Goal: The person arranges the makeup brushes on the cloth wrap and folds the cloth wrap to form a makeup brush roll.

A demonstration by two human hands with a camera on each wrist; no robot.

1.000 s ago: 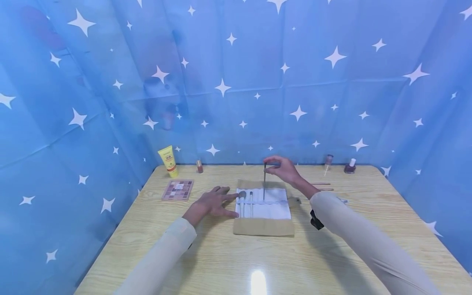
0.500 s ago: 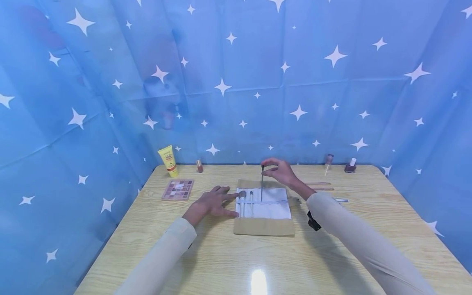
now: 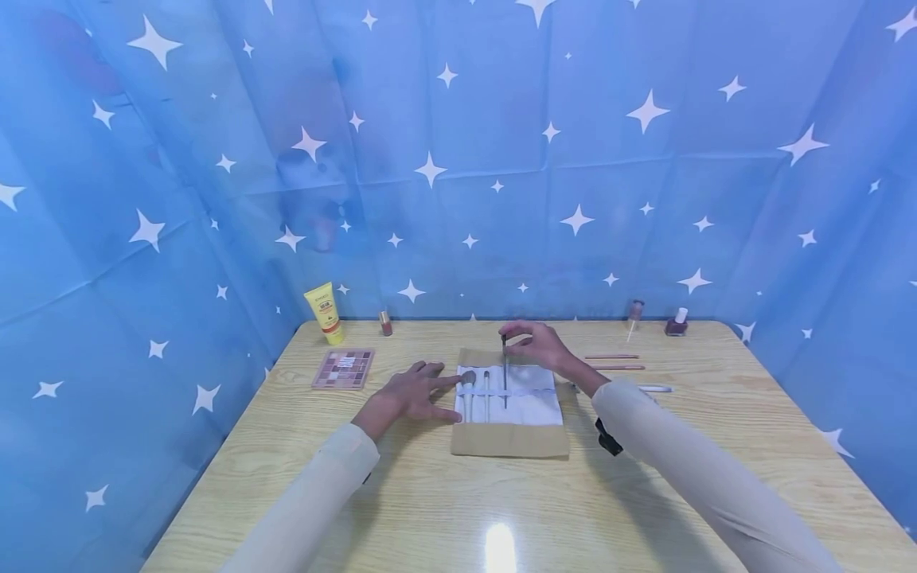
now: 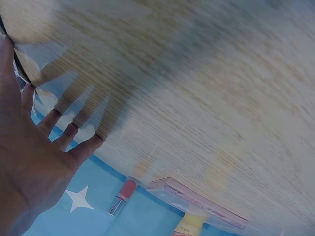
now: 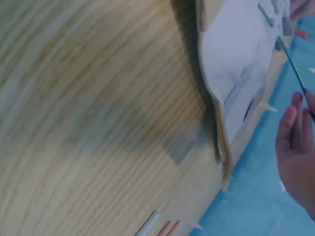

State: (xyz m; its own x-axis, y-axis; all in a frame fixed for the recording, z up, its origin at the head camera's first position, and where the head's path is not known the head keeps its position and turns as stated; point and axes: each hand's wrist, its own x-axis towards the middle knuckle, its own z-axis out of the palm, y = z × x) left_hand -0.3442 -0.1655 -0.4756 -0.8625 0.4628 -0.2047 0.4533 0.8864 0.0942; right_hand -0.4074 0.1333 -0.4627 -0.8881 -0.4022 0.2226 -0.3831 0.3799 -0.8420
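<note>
A tan brush roll (image 3: 510,440) with a white lining lies unfolded in the head view. Two makeup brushes, a fuller one (image 3: 469,379) and a slimmer one (image 3: 487,398), are tucked under its band on the left. My right hand (image 3: 540,347) pinches the upper end of a thin dark makeup brush (image 3: 505,382). That brush stands steeply over the roll, and its lower part (image 5: 266,14) shows past the band in the right wrist view. My left hand (image 3: 414,393) rests with spread fingers at the roll's left edge; its fingers (image 4: 87,149) look straight in the left wrist view.
Left of the roll are an eyeshadow palette (image 3: 343,369), a yellow tube (image 3: 325,313) and a small lipstick-like tube (image 3: 385,324). Two pinkish sticks (image 3: 614,367) and a white pen-like item (image 3: 655,388) lie right. Behind them stand a nail polish bottle (image 3: 677,322) and a small clear-bottomed tube (image 3: 635,312).
My right hand has moved slightly left and down with the thin dark makeup brush, whose lower end now reaches below the band. The left hand has stayed at the roll's edge.
</note>
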